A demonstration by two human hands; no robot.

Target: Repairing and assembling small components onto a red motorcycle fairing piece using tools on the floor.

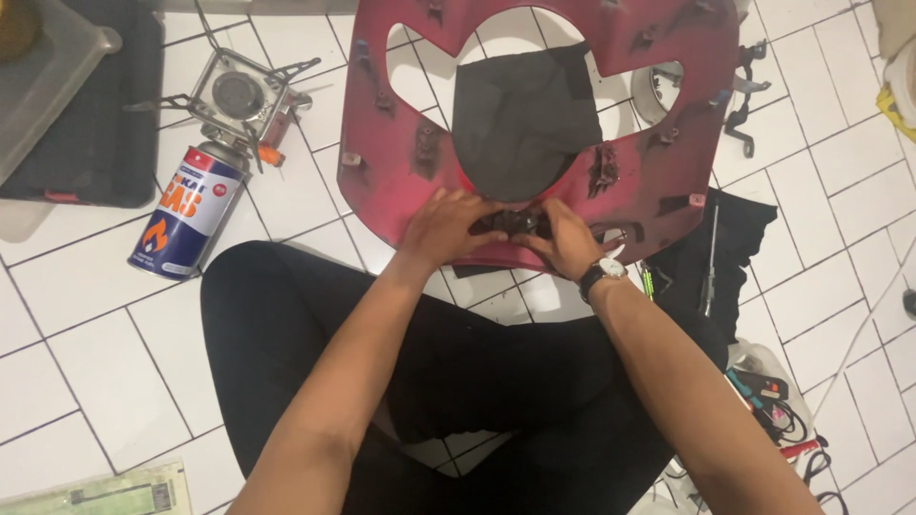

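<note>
White tiled floor (76, 286), dark grout lines, viewed from above; seated cross-legged in black trousers (477, 372).

Red plastic body panel (668, 181) lying flat on floor directly ahead of knees, worn paint, large cut-out in middle, small mounting tabs along inner edges. Black cloth (520, 114) showing through cut-out.

Left hand (444, 229) resting on near edge of panel, fingers curled and pressed down toward small dark part (515, 222) at panel's lower centre. Right hand (565, 238) just beside it, fingertips bent onto same dark part; wristwatch (603, 274) with black strap on that wrist. Both hands close together, meeting over part. Exact grip, pinch or press, cannot tell: fingers cover it.

Left of panel: portable camping burner (243, 95) with folding pot supports, touching top of blue and white gas canister (188, 212) lying tilted on floor. Far left: clear plastic container (52, 86) over black mat (114, 133).

Right of panel: black cloth on floor (739, 229) with long thin metal tool (710, 262) on it, green-handled tool (649, 281) just beside wrist. Chrome metal parts (739, 95) near upper right edge of panel. Tangle of cables and small tools (778, 405) at lower right. Flat packet (105, 491) at lower left.
</note>
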